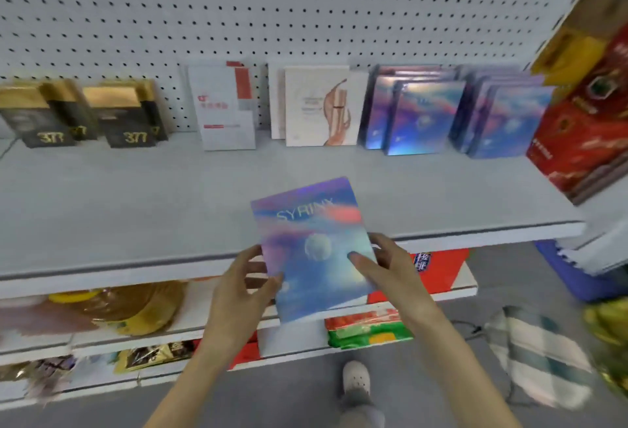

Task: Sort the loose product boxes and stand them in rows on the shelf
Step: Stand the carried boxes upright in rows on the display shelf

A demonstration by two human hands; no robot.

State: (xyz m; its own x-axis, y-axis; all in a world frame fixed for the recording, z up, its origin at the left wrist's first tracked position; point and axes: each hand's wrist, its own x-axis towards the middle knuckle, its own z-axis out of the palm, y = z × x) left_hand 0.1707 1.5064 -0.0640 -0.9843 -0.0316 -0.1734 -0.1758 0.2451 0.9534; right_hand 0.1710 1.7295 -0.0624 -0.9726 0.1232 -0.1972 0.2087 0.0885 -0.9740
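I hold a flat iridescent blue-purple box [311, 240] marked SYRINX in front of the white shelf [136, 210], its face toward me. My left hand [243, 281] grips its lower left edge. My right hand [380, 264] holds its right edge, thumb laid across the front. At the back of the shelf two rows of matching iridescent boxes [421, 115] [506, 118] stand upright. Left of them stand white boxes with a brown figure [319, 105], a white-and-red box [226, 108], and black-and-gold boxes [127, 115] [40, 115].
A white pegboard [272, 6] backs the shelf. Tall red-and-gold boxes [588, 94] lean at the shelf's right end. Lower shelves hold a yellow-capped bottle [136, 305] and red and green packets [370, 325]. A blue bin [574, 278] and a checked bag [540, 353] lie on the floor at right.
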